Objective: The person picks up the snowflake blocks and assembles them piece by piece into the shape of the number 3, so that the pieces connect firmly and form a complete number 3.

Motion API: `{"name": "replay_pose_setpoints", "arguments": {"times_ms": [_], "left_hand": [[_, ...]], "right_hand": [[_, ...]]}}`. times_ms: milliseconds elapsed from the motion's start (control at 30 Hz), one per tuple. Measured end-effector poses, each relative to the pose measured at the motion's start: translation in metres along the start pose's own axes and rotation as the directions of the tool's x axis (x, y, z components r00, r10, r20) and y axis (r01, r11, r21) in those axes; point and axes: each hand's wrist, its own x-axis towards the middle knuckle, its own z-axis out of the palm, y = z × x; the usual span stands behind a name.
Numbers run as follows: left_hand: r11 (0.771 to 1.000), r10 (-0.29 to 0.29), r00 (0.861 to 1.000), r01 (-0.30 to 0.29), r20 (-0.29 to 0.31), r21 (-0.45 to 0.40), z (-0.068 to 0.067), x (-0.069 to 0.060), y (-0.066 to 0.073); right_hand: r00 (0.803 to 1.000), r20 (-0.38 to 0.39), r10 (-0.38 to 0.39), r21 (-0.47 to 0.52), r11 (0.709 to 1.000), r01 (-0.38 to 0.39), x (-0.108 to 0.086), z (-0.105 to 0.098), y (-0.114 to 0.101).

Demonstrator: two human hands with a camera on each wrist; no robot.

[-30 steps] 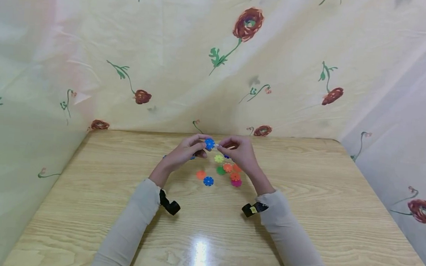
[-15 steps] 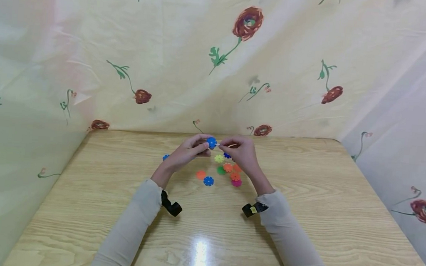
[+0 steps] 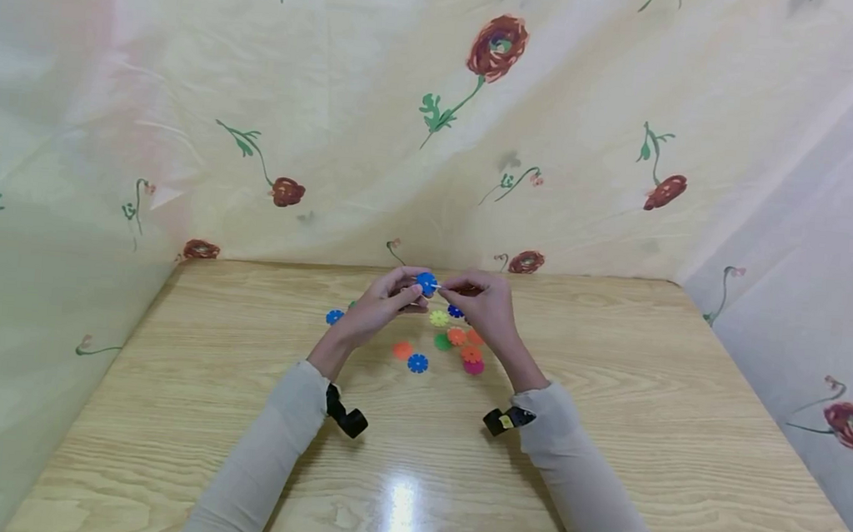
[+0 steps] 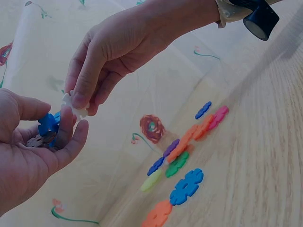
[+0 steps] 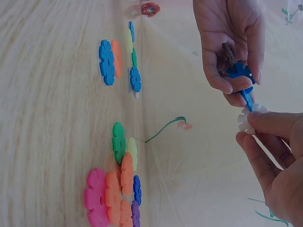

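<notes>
My left hand (image 3: 376, 309) grips blue notched snowflake discs (image 3: 426, 283) joined together, with a dark brownish disc (image 5: 229, 54) attached at the palm side. My right hand (image 3: 489, 306) pinches a white snowflake disc (image 5: 245, 121) between thumb and fingers. In the right wrist view the white disc's edge meets the lower blue disc (image 5: 247, 100); how deep the notches engage is hidden. Both hands are raised above the far part of the table.
Loose discs lie on the wooden table (image 3: 608, 447): a blue disc (image 3: 418, 364), an orange disc (image 3: 402, 350), a yellow disc (image 3: 439, 318), a magenta disc (image 3: 474, 367) and several others. A floral cloth (image 3: 363, 111) hangs behind the table.
My left hand has shifted slightly right with the blue discs, closing the gap to my right hand. A blue disc on the table at left is now more exposed. My right hand stays nearly still.
</notes>
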Motion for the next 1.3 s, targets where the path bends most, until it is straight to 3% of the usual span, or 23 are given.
{"name": "replay_pose_setpoints", "arguments": {"times_ms": [233, 600, 733, 1033, 1300], "left_hand": [[0.996, -0.052, 0.998, 0.050, -0.029, -0.071, 0.006, 0.005, -0.002], [0.991, -0.124, 0.982, 0.114, -0.142, -0.075, 0.008, 0.007, -0.008], [0.991, -0.121, 0.976, 0.110, -0.179, -0.072, 0.007, 0.007, -0.008], [0.994, -0.100, 0.960, 0.088, -0.261, -0.058, 0.000, 0.006, -0.003], [0.998, -0.058, 0.955, 0.045, -0.289, -0.051, -0.012, 0.005, -0.001]], "right_hand": [[0.996, -0.047, 0.078, 0.025, 0.997, -0.077, 0.001, 0.003, 0.004], [0.995, -0.011, 0.096, 0.033, 0.995, -0.095, 0.000, 0.007, 0.005], [0.996, 0.004, 0.091, 0.029, 0.995, -0.091, 0.000, 0.007, 0.004], [0.990, 0.114, 0.086, 0.017, 0.996, -0.088, 0.005, 0.004, 0.001], [0.958, 0.258, 0.129, -0.072, 0.991, -0.114, 0.005, -0.006, 0.004]]}}
